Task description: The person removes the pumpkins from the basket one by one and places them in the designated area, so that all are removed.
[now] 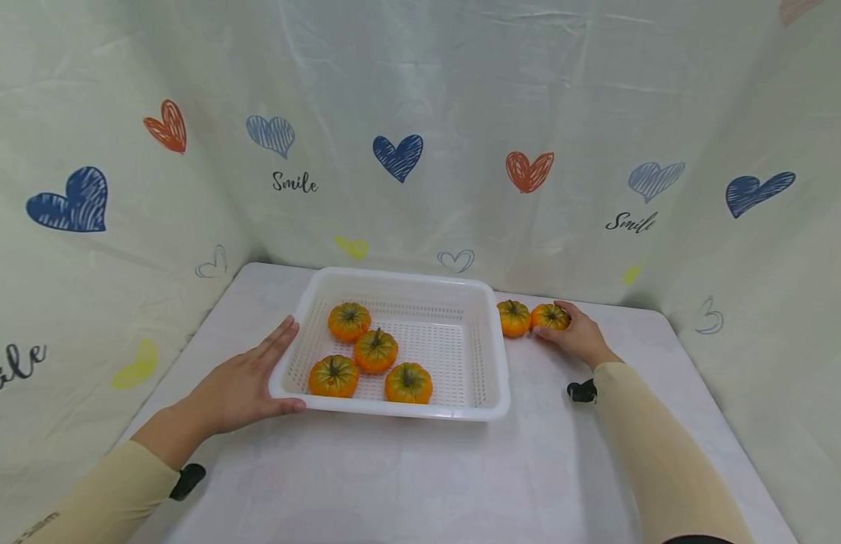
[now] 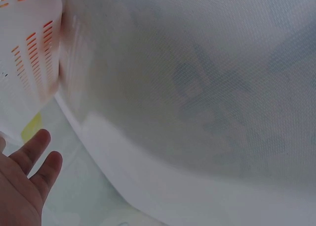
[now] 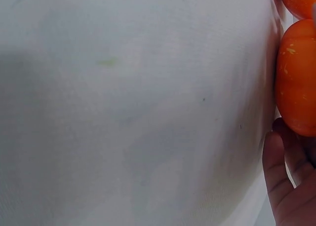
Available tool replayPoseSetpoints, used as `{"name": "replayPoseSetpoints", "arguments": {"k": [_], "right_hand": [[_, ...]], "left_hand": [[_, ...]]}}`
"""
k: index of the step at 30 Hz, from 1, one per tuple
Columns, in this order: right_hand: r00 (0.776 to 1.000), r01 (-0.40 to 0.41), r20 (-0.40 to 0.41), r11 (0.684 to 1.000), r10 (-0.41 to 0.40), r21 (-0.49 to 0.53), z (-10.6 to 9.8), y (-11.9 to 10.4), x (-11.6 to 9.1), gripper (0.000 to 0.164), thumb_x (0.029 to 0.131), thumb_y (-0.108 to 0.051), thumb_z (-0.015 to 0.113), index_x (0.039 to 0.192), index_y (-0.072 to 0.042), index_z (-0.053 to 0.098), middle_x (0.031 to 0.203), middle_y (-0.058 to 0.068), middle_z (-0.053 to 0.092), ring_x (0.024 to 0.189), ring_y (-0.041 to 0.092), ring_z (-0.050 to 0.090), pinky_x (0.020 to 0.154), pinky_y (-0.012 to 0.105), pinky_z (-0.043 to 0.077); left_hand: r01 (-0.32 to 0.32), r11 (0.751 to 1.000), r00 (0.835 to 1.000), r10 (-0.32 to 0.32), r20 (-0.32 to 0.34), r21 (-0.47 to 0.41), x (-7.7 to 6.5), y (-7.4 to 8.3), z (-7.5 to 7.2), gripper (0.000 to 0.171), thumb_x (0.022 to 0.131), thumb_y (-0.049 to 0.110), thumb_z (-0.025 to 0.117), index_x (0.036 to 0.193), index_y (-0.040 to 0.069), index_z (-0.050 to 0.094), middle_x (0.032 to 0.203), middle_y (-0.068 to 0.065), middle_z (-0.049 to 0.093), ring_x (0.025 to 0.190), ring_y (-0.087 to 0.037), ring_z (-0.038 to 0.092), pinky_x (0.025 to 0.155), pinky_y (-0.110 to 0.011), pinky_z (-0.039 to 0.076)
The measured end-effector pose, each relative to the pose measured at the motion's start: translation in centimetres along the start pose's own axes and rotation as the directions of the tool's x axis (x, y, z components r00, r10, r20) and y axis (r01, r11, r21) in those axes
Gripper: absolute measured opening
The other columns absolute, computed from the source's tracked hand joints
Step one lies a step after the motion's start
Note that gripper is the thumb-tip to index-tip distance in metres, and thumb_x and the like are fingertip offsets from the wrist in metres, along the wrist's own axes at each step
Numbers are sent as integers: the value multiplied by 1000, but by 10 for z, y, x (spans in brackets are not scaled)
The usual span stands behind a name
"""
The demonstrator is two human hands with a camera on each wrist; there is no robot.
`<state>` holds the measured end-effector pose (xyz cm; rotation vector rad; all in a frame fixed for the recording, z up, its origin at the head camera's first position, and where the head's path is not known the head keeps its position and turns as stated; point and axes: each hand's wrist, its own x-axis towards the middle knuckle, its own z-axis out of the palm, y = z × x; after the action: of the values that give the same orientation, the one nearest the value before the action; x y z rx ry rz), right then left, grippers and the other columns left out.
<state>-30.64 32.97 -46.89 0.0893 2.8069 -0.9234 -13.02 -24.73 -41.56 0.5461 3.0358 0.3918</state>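
Observation:
A white plastic basket (image 1: 427, 412) with perforated walls holds several small orange pumpkins (image 1: 375, 351) with green-tinged tops. My left hand (image 1: 239, 389) rests at the basket's left end, fingers straight along the side and thumb by the front rim; in the left wrist view, two fingers (image 2: 47, 171) show near the basket wall (image 2: 29, 53). Right of the basket, my right hand (image 1: 579, 336) grips a pumpkin (image 1: 549, 317) on the table between thumb and fingers. Beside it, close to the basket, sits another pumpkin (image 1: 514, 318). The right wrist view catches the gripped pumpkin (image 3: 298, 77) only partly.
A white cloth covers the table (image 1: 393, 476). Behind and at both sides hangs a pale curtain (image 1: 461, 91) printed with hearts and words, meeting the table's back edge. Dark wrist devices (image 1: 187, 481) are worn at both sleeves.

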Motion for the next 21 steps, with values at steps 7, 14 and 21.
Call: {"name": "replayPoseSetpoints", "arguments": {"k": [7, 14, 21], "right_hand": [[999, -29, 33, 1000, 29, 6, -2, 1, -1, 119, 77, -69, 72, 159, -6, 12, 157, 31, 23, 141, 52, 22, 111, 66, 20], [998, -20, 63, 1000, 19, 15, -5, 4, -6, 121, 79, -64, 74, 160, -5, 5, 156, 34, 21, 139, 51, 25, 111, 65, 22], [998, 50, 29, 999, -50, -19, -11, 4, -14, 120, 80, -61, 75, 159, -2, 6, 154, 32, 27, 133, 49, 36, 107, 63, 32]], "left_hand": [[1, 1000, 1000, -1, -4, -1, 0, 1, -1, 119, 80, 78, 59, 161, 15, 0, 167, -7, 3, 126, -46, 50, 99, -62, 43], [1, 1000, 1000, -1, -10, -8, -1, 1, -1, 118, 80, 77, 60, 161, 15, 2, 167, -7, 4, 125, -46, 51, 98, -62, 43], [-8, 1000, 1000, 8, -13, -6, 0, -1, 0, 118, 80, 77, 60, 161, 15, 0, 167, -6, 3, 127, -46, 50, 98, -62, 43]]}}
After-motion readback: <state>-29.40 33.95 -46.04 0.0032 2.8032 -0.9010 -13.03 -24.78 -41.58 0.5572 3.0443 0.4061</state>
